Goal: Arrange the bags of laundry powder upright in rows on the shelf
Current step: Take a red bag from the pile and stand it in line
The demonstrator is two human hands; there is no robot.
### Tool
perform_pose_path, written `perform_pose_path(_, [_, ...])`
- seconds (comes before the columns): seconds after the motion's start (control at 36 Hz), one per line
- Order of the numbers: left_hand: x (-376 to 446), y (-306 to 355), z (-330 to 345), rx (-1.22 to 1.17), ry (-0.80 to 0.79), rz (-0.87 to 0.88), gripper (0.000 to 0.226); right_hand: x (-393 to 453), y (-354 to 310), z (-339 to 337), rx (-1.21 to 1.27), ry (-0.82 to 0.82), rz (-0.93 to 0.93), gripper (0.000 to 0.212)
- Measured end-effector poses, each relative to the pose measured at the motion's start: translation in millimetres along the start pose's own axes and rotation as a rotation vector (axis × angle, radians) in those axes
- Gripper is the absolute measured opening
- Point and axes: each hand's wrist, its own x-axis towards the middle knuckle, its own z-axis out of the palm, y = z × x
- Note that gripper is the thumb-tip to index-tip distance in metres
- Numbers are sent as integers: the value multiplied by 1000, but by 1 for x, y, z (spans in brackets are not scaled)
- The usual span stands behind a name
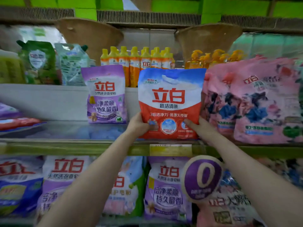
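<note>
Now both hands grip red bag [170, 102] low: left hand [139, 123] & right hand [199, 126] pinching its bottom corners. Probably soft, heavy-ish powder, slick film; support base on shelf [65, 131].

A shop's laundry aisle: the hands [172, 126] reach to a shelf [65, 145] with a price tag [170, 149] on its edge just below them, branded powder bags [170, 102] standing in rows around them and identical yellow-capped bottles [137, 63] lined up beyond.
</note>
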Motion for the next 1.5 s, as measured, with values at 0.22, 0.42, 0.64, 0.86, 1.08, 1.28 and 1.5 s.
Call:
perform_pose_path(0.22, [-20,3,10,165,187,0,54,-5,2,-4,63,-65,-10,42])
perform_pose_path(0.42, [-22,2,4,45,82,-24,47,-2,3,0,76,19,-26,36])
perform_pose_path(0.64, [-24,3,12,174,-25,10,64,-3,8,-11,170,205,-44,32])
perform_pose_path(0.86, [-26,10,19,355,-23,50,67,3,12,-6,-1,444,49,36])
perform_pose_path(1.08, [-28,8,20,460,42,76,52,-8,6,-4,-267,505,-8,45])
perform_pose_path(1.28, [-36,18,31,600,132,89,50,-29,-6,-12,-834,557,-147,40])
perform_pose_path(1.5, [-53,29,8,1010,-19,196,28,-44,-37,34,-1013,167,-362,35])
